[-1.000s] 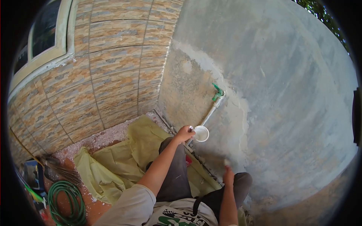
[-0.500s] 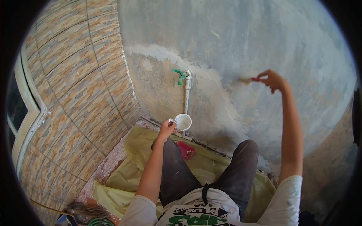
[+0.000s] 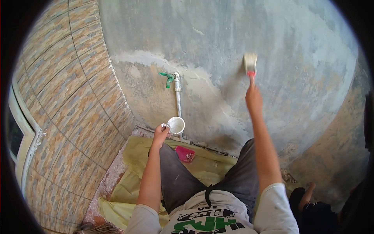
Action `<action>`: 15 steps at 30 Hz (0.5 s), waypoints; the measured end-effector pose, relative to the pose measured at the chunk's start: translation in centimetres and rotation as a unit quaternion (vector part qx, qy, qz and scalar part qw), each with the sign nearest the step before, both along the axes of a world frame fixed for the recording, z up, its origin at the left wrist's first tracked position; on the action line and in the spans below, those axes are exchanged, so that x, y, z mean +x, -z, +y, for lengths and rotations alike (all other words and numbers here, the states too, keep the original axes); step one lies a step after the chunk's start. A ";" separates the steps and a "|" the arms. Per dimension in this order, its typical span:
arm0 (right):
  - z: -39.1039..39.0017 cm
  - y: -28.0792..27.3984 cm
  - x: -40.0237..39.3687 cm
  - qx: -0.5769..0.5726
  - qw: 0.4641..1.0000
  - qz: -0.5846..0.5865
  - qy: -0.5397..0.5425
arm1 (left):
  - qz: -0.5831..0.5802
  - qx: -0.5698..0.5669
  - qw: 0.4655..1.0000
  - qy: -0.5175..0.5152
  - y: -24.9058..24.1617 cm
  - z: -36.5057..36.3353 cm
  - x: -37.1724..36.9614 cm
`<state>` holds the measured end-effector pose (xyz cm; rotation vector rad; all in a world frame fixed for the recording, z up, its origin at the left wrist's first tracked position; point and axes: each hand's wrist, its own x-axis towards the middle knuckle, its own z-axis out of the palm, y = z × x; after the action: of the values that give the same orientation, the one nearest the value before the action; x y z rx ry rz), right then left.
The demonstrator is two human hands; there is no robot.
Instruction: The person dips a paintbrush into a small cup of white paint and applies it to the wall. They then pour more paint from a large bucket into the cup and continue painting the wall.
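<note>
Cup [image 3: 181, 125] wht; brush [image 3: 251, 72] red w/ crm bristles [image 3: 250, 61]; tap [image 3: 169, 79] grn; wall [image 3: 296, 78] blotchy gry.

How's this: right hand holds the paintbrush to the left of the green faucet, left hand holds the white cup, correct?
Not quite: in the head view the paintbrush is to the right of the green faucet, not the left. The right hand does hold it, and the left hand holds the white cup.

Cup [image 3: 180, 132] in left hand [image 3: 160, 135], before pipe [image 3: 178, 97] (tap [image 3: 170, 78] at its top). Brush [image 3: 250, 64] in right hand [image 3: 253, 100], right of tap. Pan [image 3: 185, 155] on sheet [image 3: 212, 165], between legs [image 3: 243, 167].
</note>
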<state>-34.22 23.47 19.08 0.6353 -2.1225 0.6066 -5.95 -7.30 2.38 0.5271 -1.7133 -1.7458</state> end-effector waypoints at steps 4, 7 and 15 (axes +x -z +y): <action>2.1 20.3 5.0 0.079 0.957 -0.279 0.008 | -0.007 0.006 1.000 0.012 0.2 -0.2 -0.1; 2.7 23.3 5.7 0.151 0.910 -0.385 0.015 | -0.011 -0.005 1.000 0.014 0.0 -0.1 0.1; 3.9 -0.6 1.5 0.110 0.904 -0.404 -0.090 | -0.012 0.010 1.000 0.021 -0.3 0.5 -0.2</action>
<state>-32.77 27.34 19.66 0.7994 -2.9617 0.8396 -6.17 -6.83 2.72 0.5270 -1.7359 -1.7939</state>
